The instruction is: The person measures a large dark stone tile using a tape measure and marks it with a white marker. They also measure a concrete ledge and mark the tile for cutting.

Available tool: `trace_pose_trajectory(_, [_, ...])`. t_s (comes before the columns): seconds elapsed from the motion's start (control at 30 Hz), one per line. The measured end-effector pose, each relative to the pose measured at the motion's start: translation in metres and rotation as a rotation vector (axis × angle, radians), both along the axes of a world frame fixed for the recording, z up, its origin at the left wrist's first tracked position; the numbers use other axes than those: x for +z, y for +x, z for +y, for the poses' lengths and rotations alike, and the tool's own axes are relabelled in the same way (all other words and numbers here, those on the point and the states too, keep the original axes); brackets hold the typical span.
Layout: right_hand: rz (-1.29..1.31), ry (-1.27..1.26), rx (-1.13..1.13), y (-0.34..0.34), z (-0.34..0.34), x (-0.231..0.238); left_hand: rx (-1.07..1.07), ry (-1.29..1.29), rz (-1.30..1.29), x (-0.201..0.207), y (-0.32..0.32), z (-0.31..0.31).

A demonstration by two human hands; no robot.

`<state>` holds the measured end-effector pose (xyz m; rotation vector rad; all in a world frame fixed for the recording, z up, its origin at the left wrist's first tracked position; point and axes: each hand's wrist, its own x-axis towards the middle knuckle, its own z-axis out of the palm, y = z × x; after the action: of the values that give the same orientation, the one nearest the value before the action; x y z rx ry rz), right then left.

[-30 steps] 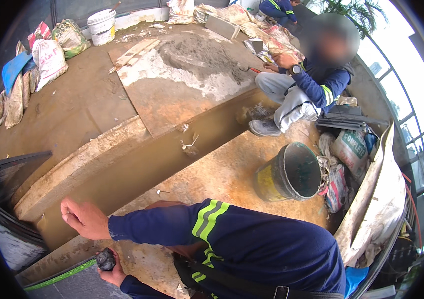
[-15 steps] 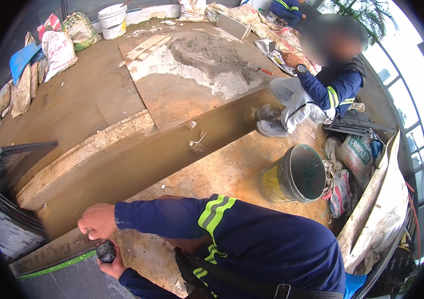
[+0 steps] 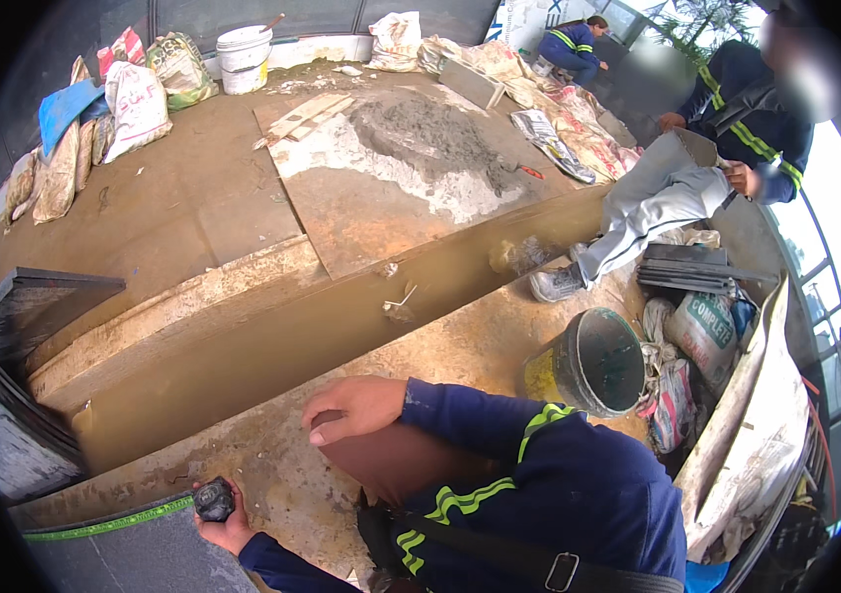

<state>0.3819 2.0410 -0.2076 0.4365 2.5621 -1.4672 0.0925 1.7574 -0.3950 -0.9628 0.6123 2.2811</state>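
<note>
My left hand (image 3: pixel 228 529) grips a black tape measure (image 3: pixel 214 500) at the edge of a dark grey slab (image 3: pixel 134 558). From its case, the green tape blade (image 3: pixel 109 520) runs left along the slab's far edge. My right hand (image 3: pixel 356 405) lies over my bent knee (image 3: pixel 401 457), thumb apart from the fingers and nothing visible in it. The fingertips bend down out of sight.
A muddy water channel (image 3: pixel 272 366) runs beyond my knee. Dark slabs (image 3: pixel 25 435) lean at the left. A black bucket (image 3: pixel 588 366) stands right. Past the channel, wet mortar (image 3: pixel 430 133) covers a board. One co-worker (image 3: pixel 747 128) stands bent over; another (image 3: pixel 571 47) crouches farther back.
My right hand has moved right, away from the tape, onto my knee. My left hand keeps the tape measure at the slab edge. The nearer co-worker has risen from a squat.
</note>
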Motion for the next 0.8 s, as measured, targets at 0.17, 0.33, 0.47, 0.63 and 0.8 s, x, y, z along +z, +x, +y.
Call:
trace_pose_trajectory(0.17, [0.178,0.165,-0.112,0.044,-0.021,0.009,-0.010,-0.034,-0.010,0.000,-0.005,0.000])
trace_pose_trajectory(0.33, [0.047,0.281,-0.118,0.043,-0.026,0.020,0.026,-0.043,-0.061,0.009,-0.001,0.007])
trace_pose_trajectory(0.47, [-0.090,0.367,0.126,-0.008,-0.012,0.032,0.029,0.068,-0.028,0.008,0.009,0.006])
trace_pose_trajectory(0.63, [-0.176,0.543,0.588,-0.102,-0.052,0.041,0.102,0.096,0.085,0.008,0.027,0.018])
trace_pose_trajectory(0.8, [0.089,0.342,0.721,-0.128,-0.097,0.046,0.166,0.105,0.020,0.015,0.037,0.024])
